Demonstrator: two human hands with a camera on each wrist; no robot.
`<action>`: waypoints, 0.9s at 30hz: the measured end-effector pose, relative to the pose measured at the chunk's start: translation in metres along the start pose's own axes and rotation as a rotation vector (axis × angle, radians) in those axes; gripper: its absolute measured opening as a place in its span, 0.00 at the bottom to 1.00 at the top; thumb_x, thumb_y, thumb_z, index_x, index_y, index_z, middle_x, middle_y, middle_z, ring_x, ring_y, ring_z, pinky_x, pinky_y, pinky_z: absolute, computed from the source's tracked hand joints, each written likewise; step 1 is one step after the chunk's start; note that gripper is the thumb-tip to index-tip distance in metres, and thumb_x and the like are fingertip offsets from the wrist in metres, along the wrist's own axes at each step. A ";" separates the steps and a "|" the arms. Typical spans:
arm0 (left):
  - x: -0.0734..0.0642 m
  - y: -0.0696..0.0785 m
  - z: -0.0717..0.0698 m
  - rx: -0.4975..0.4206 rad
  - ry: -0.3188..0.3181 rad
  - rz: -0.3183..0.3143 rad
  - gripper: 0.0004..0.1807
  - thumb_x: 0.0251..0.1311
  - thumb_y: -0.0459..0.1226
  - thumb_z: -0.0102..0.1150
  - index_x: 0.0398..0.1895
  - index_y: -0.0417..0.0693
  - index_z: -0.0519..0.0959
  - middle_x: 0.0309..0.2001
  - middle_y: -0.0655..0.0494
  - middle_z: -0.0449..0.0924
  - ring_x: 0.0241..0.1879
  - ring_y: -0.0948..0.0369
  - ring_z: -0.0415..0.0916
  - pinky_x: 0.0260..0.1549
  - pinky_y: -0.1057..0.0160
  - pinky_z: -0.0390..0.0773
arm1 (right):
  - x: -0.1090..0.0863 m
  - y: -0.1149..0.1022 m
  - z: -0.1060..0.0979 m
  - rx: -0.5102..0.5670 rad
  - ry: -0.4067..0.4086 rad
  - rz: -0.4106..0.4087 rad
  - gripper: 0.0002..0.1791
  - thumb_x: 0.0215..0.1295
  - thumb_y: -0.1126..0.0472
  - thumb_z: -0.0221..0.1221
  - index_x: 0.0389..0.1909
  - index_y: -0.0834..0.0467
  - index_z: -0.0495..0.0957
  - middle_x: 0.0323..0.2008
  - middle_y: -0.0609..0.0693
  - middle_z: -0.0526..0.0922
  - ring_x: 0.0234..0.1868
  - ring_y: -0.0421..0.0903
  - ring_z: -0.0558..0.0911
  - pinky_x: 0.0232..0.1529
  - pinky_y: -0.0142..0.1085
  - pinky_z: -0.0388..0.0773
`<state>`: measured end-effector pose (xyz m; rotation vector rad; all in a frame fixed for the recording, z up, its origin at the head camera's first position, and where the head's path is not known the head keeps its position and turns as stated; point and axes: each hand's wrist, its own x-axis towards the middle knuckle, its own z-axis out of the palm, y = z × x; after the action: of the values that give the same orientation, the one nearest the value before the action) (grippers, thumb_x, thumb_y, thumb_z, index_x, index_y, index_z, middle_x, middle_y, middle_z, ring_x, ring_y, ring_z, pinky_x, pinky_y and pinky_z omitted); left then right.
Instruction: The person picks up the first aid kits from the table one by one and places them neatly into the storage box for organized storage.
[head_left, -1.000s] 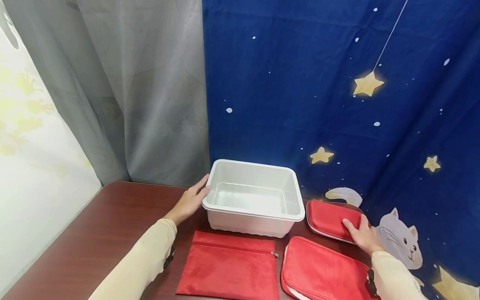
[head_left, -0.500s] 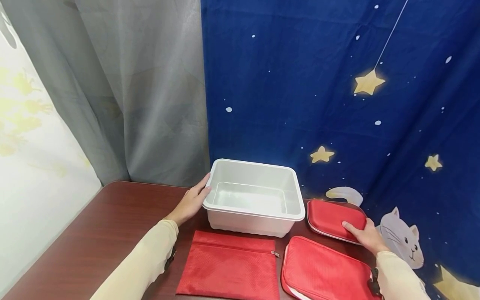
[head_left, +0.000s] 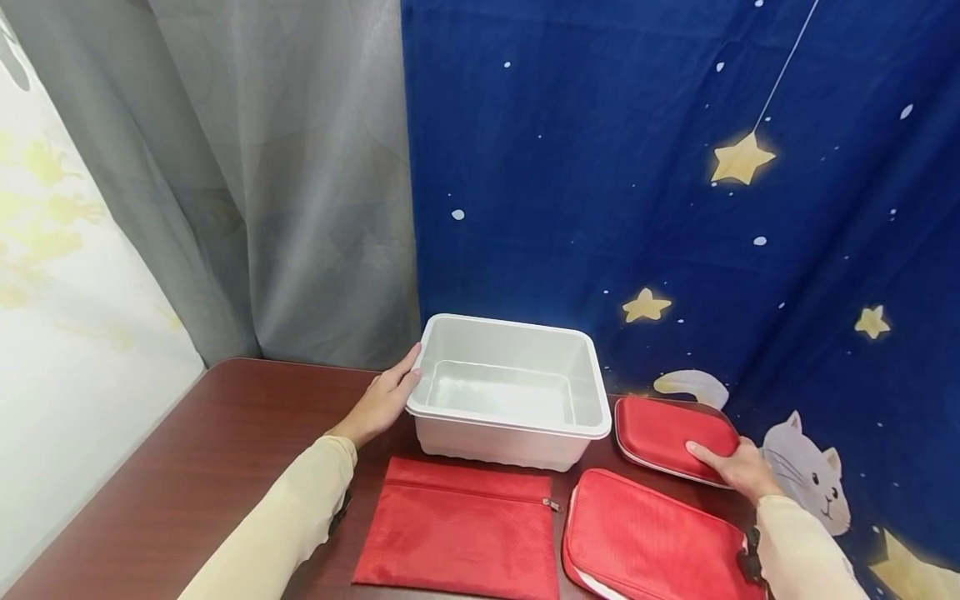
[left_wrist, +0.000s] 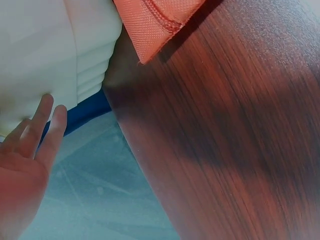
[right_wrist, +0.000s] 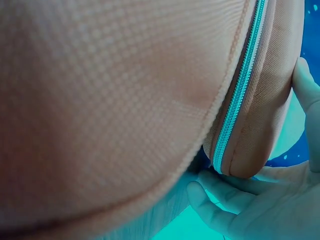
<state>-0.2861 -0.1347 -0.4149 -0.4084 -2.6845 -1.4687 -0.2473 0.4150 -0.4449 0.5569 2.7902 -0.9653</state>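
Note:
A white plastic bin (head_left: 495,444) stands at the back of the table. My left hand (head_left: 377,402) rests against its left side, fingers straight; in the left wrist view the fingertips (left_wrist: 59,112) touch the bin's wall (left_wrist: 37,55). To the right of the bin lies a small red zip case (head_left: 667,429). My right hand (head_left: 744,469) pinches its right end, thumb on top. In the right wrist view the fingers (right_wrist: 225,192) reach round the case's zipped edge (right_wrist: 250,120). The bin's contents area shows only its bare floor.
A flat red zip pouch (head_left: 459,533) lies in front of the bin. Beside it is a larger red zip case (head_left: 652,537), close to my right wrist. Brown table (head_left: 180,475) surface stretches to the left. Grey (head_left: 330,208) and blue star-printed curtains (head_left: 540,183) hang behind.
My right hand has slid slightly right, from over the small red case to a pinch at its right end. The left hand stays against the bin.

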 end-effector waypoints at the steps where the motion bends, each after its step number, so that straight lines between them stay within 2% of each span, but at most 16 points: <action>1: 0.000 0.000 0.000 0.001 0.001 0.000 0.29 0.69 0.50 0.36 0.72 0.57 0.49 0.70 0.55 0.51 0.68 0.53 0.52 0.62 0.47 0.54 | 0.000 -0.001 -0.001 0.000 -0.002 0.005 0.65 0.51 0.28 0.52 0.63 0.81 0.38 0.56 0.79 0.56 0.53 0.71 0.65 0.55 0.61 0.62; 8: -0.001 0.000 0.001 0.011 0.008 0.000 0.29 0.69 0.51 0.36 0.71 0.60 0.49 0.70 0.56 0.52 0.67 0.54 0.53 0.62 0.48 0.55 | 0.000 -0.002 -0.002 0.007 0.023 0.032 0.67 0.48 0.28 0.55 0.63 0.81 0.38 0.56 0.79 0.56 0.52 0.70 0.65 0.53 0.60 0.64; 12: -0.002 0.000 0.000 0.016 0.009 0.003 0.29 0.68 0.51 0.36 0.71 0.60 0.49 0.70 0.55 0.53 0.67 0.54 0.54 0.62 0.48 0.56 | 0.001 -0.002 -0.002 0.065 0.024 0.058 0.70 0.42 0.27 0.59 0.63 0.80 0.40 0.55 0.77 0.58 0.49 0.67 0.68 0.44 0.54 0.74; 16: -0.003 0.000 0.000 0.011 0.013 -0.001 0.29 0.68 0.51 0.36 0.71 0.61 0.49 0.70 0.55 0.53 0.67 0.54 0.53 0.62 0.48 0.56 | 0.004 -0.002 -0.001 0.062 0.050 0.080 0.70 0.38 0.28 0.62 0.64 0.78 0.42 0.55 0.76 0.59 0.48 0.66 0.69 0.34 0.49 0.77; 20: -0.003 -0.002 0.000 -0.003 0.012 -0.009 0.29 0.69 0.52 0.35 0.71 0.62 0.49 0.70 0.56 0.52 0.68 0.55 0.52 0.63 0.48 0.54 | 0.005 -0.004 0.000 0.081 0.041 0.081 0.72 0.39 0.28 0.62 0.64 0.78 0.38 0.57 0.77 0.56 0.52 0.68 0.65 0.43 0.55 0.74; 23: -0.003 -0.003 0.001 -0.022 0.014 -0.006 0.29 0.68 0.52 0.35 0.71 0.63 0.49 0.70 0.57 0.52 0.67 0.55 0.53 0.63 0.48 0.55 | 0.003 -0.002 -0.001 0.163 -0.021 0.064 0.72 0.42 0.29 0.61 0.64 0.78 0.31 0.57 0.78 0.50 0.53 0.70 0.63 0.46 0.55 0.73; 27: -0.002 -0.004 0.003 -0.049 0.010 -0.004 0.29 0.68 0.53 0.34 0.71 0.63 0.48 0.70 0.58 0.52 0.67 0.56 0.52 0.62 0.48 0.55 | 0.002 0.001 -0.002 0.255 -0.064 0.051 0.69 0.48 0.33 0.60 0.65 0.75 0.25 0.58 0.78 0.48 0.52 0.69 0.68 0.37 0.49 0.79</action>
<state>-0.2855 -0.1349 -0.4200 -0.3973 -2.6478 -1.5356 -0.2486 0.4178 -0.4448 0.6129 2.6014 -1.3130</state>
